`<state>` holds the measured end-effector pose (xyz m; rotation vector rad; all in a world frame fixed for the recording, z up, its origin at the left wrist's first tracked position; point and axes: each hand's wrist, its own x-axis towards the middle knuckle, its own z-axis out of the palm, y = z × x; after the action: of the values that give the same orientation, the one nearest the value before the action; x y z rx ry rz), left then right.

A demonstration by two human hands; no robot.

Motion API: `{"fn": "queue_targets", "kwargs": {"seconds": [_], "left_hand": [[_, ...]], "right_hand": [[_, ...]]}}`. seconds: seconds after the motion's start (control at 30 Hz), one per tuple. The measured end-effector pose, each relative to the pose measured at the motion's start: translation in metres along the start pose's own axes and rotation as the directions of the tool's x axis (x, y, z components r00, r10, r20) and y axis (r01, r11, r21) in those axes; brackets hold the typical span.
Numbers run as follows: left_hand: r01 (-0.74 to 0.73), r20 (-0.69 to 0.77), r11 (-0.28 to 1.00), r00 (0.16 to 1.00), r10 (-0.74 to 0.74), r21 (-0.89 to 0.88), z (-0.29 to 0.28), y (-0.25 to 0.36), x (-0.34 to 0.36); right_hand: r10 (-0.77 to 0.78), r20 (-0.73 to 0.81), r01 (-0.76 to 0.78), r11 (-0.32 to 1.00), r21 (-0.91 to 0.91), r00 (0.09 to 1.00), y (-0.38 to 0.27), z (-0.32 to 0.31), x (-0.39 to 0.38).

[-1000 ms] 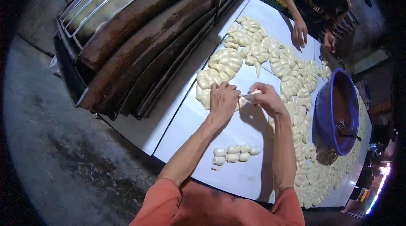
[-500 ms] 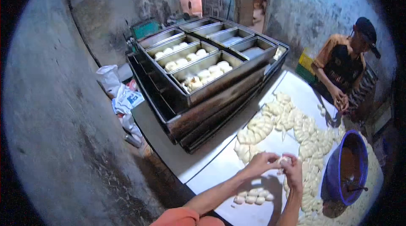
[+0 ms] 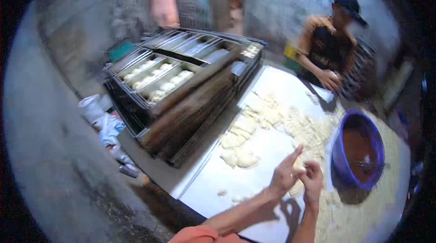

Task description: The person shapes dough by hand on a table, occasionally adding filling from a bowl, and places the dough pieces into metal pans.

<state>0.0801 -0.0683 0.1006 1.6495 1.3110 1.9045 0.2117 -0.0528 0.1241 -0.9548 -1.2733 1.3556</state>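
My left hand (image 3: 285, 176) is raised over the white table (image 3: 268, 150), its fingers stretched up and its thumb side against my right hand. The fingers of my right hand (image 3: 312, 180) are bent and closed at the tips. Blur hides what they hold; a pale patch between the hands may be dough. Behind them a long heap of pale dough pieces (image 3: 309, 127) curves over the table, with flatter dough (image 3: 238, 136) to its left. Small dough lumps (image 3: 222, 192) lie by my left forearm, which partly covers them.
Stacked dark metal trays (image 3: 190, 106) stand at the back left, the top pans holding dough balls (image 3: 165, 86). A purple tub (image 3: 337, 154) with brown contents sits right of my hands. Across the table a person (image 3: 329, 47) holds something pale. White bags (image 3: 109, 127) lie by the left wall.
The view has turned right, so the scene shifts left and blurs. My left fingers have straightened from their grip on a dough piece. The other person's hand has lifted slightly.
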Motion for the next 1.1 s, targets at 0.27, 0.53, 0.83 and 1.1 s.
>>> {"fn": "queue_targets", "kwargs": {"seconds": [0.27,0.53,0.83,1.1], "left_hand": [[0.364,0.17,0.676,0.926,-0.337,-0.641,0.091,0.014,-0.038],[0.798,0.675,0.598,0.483,-0.558,-0.077,0.079,0.021,-0.045],[0.732,0.687,0.676,0.449,-0.572,0.084,0.065,0.011,-0.042],[0.708,0.712,0.698,0.434,-0.552,0.109,0.073,0.008,-0.041]], "right_hand": [[0.2,0.109,-0.227,0.826,0.515,0.974,0.005,-0.063,0.002],[0.047,-0.167,-0.077,0.981,-0.177,0.985,-0.048,-0.241,0.082],[0.527,0.175,-0.022,0.346,-0.938,0.832,0.025,-0.295,0.155],[0.231,0.027,-0.084,0.459,-0.884,0.973,-0.034,-0.249,0.123]]}}
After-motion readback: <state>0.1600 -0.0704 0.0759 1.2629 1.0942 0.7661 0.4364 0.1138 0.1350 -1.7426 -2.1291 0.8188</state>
